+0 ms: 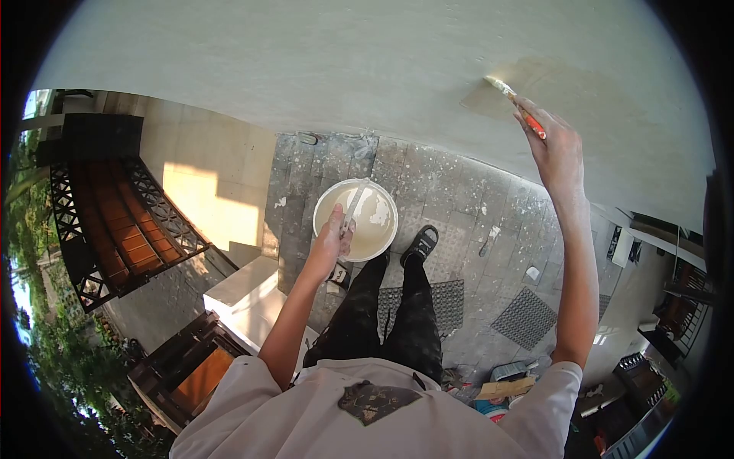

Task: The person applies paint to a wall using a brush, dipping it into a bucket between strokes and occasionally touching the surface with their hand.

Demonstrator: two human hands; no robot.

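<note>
- Brush (pixel 531 124): orange-red handle in the right hand (pixel 560 145), pale bristles pointing ahead and left of the fingers, tip at the wall (pixel 367 65).
- Right hand: arm stretched forward, fingers closed round the handle in a pinch-type grip, no visible gap.
- Darker patch (pixel 554 83) on the wall just ahead of the right hand, brush tip at its left part.
- Bucket (pixel 395 222): white, round, at the left hand (pixel 329 241), well left of and nearer the body than the right hand. Pale liquid (pixel 376 208) inside.
- Left hand: fingers curled shut on a pale strip (pixel 354 205) running over the bucket mouth to the far rim. Can't tell if it's the handle.
- Wall spans ahead of both hands.
- Paved floor (pixel 451 180) below and between the hands, splattered white.
- Sandal (pixel 420 243) right of the left hand, past the bucket.
- Dark studded mat (pixel 526 317) on the floor, bodyward of the right hand.
- White block (pixel 245 294) left of the left hand, bodyward.
</note>
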